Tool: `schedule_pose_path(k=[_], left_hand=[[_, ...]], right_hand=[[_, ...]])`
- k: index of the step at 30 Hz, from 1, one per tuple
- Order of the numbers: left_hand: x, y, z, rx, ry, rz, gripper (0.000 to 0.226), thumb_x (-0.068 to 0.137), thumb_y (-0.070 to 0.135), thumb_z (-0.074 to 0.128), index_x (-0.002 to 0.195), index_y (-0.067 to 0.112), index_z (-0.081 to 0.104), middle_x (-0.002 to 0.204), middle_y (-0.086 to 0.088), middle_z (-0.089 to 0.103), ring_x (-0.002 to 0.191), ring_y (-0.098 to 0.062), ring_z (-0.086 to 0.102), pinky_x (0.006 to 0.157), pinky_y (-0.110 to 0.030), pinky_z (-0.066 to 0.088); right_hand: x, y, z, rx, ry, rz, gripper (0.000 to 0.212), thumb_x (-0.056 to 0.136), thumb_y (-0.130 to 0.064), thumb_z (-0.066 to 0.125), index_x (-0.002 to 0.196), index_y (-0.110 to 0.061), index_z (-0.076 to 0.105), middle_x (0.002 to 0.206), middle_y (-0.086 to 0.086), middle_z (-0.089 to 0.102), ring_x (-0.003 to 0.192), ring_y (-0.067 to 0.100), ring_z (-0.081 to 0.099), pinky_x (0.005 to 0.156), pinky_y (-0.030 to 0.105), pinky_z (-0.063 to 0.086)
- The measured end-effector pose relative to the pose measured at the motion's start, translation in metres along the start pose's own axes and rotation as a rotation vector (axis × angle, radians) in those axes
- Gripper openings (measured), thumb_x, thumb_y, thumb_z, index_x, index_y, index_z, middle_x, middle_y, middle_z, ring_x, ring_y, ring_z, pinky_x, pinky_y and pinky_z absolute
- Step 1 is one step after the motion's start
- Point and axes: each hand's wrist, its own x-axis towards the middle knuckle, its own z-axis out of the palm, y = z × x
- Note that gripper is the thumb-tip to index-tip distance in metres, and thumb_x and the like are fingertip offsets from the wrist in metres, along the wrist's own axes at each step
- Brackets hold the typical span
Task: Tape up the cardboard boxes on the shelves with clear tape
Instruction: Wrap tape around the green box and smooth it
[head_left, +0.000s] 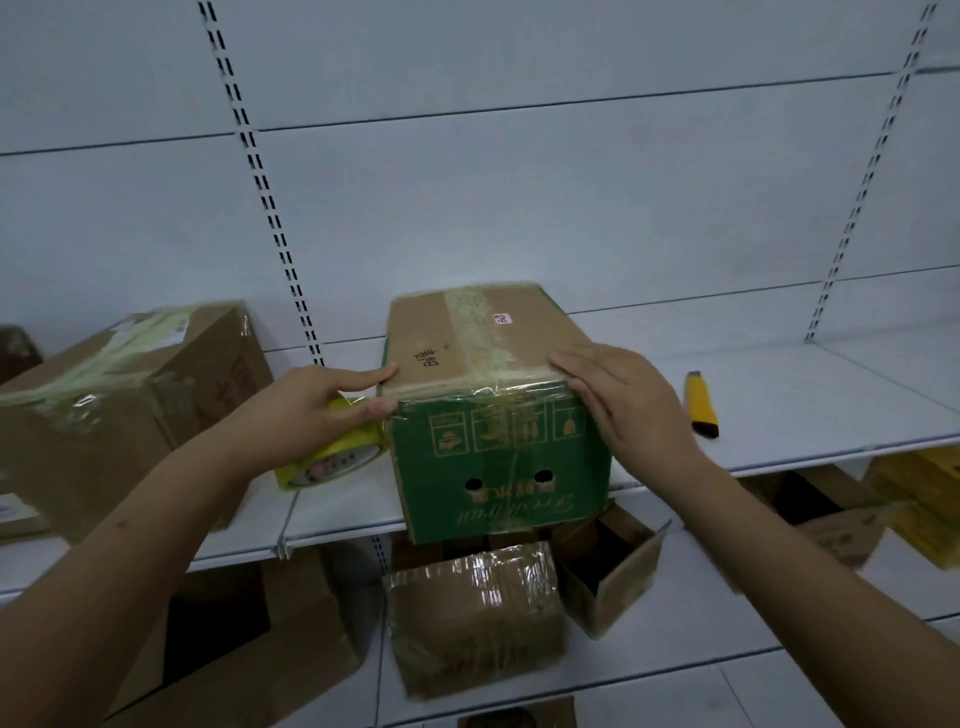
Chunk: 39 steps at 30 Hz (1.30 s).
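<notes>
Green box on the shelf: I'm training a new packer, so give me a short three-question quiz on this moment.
1. True or false: the knife lies right of the green box.
2. Which of the hands holds the tape roll: A left, B right?
3. Fill in: the right hand lies flat on the box's top ____ corner.

Key: 1 true; 2 A; 3 right.
</notes>
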Motion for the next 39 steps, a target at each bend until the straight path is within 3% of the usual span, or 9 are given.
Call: schedule_pose_path(k=[6, 11, 19, 25, 27, 29, 31, 35, 39], left_hand=[[-0.001, -0.008, 0.004, -0.047, 0.046, 0.029, 0.035, 0.103, 0.047, 0.027, 0.125, 0.063, 0.05, 0.073, -0.01, 0.068, 0.05, -0.005, 0.047, 0.056, -0.026, 0.041], [-0.002, -0.009, 0.002, -0.111, 0.014, 0.044, 0.05, 0.101, 0.016, 0.046, 0.134, 0.054, 0.052, 0.075, -0.005, 0.071, 0.051, -0.014, 0.044, 0.054, -0.027, 0.042], [0.0, -0.009, 0.001, -0.265, -0.04, 0.044, 0.053, 0.1, 0.003, 0.048, 0.134, 0.044, 0.053, 0.046, 0.009, 0.042, 0.047, -0.007, 0.03, 0.048, -0.018, 0.031], [0.0, -0.009, 0.002, -0.327, -0.041, 0.005, 0.051, 0.1, 0.0, 0.046, 0.143, 0.027, 0.051, 0.043, 0.014, 0.048, 0.042, -0.004, 0.034, 0.047, -0.011, 0.03], [-0.006, -0.005, 0.0, -0.384, -0.09, -0.005, 0.051, 0.102, 0.003, 0.045, 0.145, 0.03, 0.047, 0.053, 0.01, 0.062, 0.047, -0.002, 0.047, 0.053, -0.012, 0.041], [-0.007, -0.005, 0.0, -0.401, -0.126, 0.001, 0.053, 0.102, 0.014, 0.048, 0.15, 0.036, 0.04, 0.097, -0.009, 0.075, 0.08, -0.017, 0.068, 0.075, -0.027, 0.053], [-0.006, -0.006, -0.003, -0.358, -0.128, -0.022, 0.06, 0.102, 0.021, 0.051, 0.155, 0.039, 0.028, 0.129, -0.017, 0.065, 0.111, -0.035, 0.064, 0.089, -0.033, 0.049], [-0.003, -0.01, 0.001, -0.441, -0.089, -0.047, 0.057, 0.102, 0.02, 0.051, 0.15, 0.045, 0.033, 0.073, -0.005, 0.073, 0.058, -0.02, 0.066, 0.057, -0.022, 0.05], [-0.005, -0.016, -0.001, -0.419, 0.03, -0.014, 0.044, 0.101, 0.014, 0.049, 0.132, 0.046, 0.046, 0.056, 0.006, 0.06, 0.054, -0.011, 0.059, 0.059, -0.024, 0.045]], right_hand=[[-0.006, -0.008, 0.018, 0.218, 0.104, 0.139, 0.04, 0.106, -0.022, 0.032, 0.129, -0.005, 0.06, 0.13, 0.01, 0.057, 0.125, 0.023, 0.049, 0.114, 0.032, 0.034], [0.0, -0.026, 0.008, -0.159, 0.12, 0.108, 0.039, 0.102, -0.019, 0.035, 0.123, -0.006, 0.065, 0.127, 0.007, 0.065, 0.132, 0.026, 0.05, 0.121, 0.05, 0.02], [0.035, -0.101, 0.043, -0.139, 0.035, 0.057, 0.041, 0.098, -0.023, 0.042, 0.13, -0.01, 0.063, 0.13, 0.004, 0.065, 0.128, 0.022, 0.054, 0.117, 0.042, 0.031], [0.057, -0.141, 0.071, -0.139, 0.076, 0.003, 0.037, 0.094, -0.025, 0.049, 0.12, -0.009, 0.069, 0.119, 0.005, 0.07, 0.115, 0.021, 0.061, 0.102, 0.037, 0.041], [0.056, -0.144, 0.075, -0.167, 0.132, 0.027, 0.036, 0.097, -0.031, 0.05, 0.118, -0.011, 0.07, 0.118, 0.003, 0.07, 0.11, 0.022, 0.063, 0.096, 0.038, 0.039], [0.055, -0.147, 0.077, -0.19, 0.169, 0.061, 0.043, 0.1, -0.045, 0.047, 0.116, -0.013, 0.071, 0.117, 0.0, 0.07, 0.107, 0.021, 0.062, 0.095, 0.039, 0.039], [0.055, -0.148, 0.079, -0.19, 0.2, 0.093, 0.044, 0.098, -0.049, 0.05, 0.114, -0.015, 0.072, 0.115, -0.001, 0.071, 0.105, 0.02, 0.063, 0.094, 0.039, 0.039], [0.057, -0.15, 0.083, -0.168, 0.257, 0.106, 0.03, 0.091, -0.039, 0.058, 0.106, -0.019, 0.074, 0.11, -0.004, 0.071, 0.1, 0.021, 0.063, 0.09, 0.04, 0.039], [0.06, -0.157, 0.081, -0.138, 0.249, 0.164, 0.024, 0.087, -0.033, 0.061, 0.099, -0.02, 0.076, 0.105, -0.006, 0.072, 0.097, 0.02, 0.063, 0.089, 0.04, 0.039]])
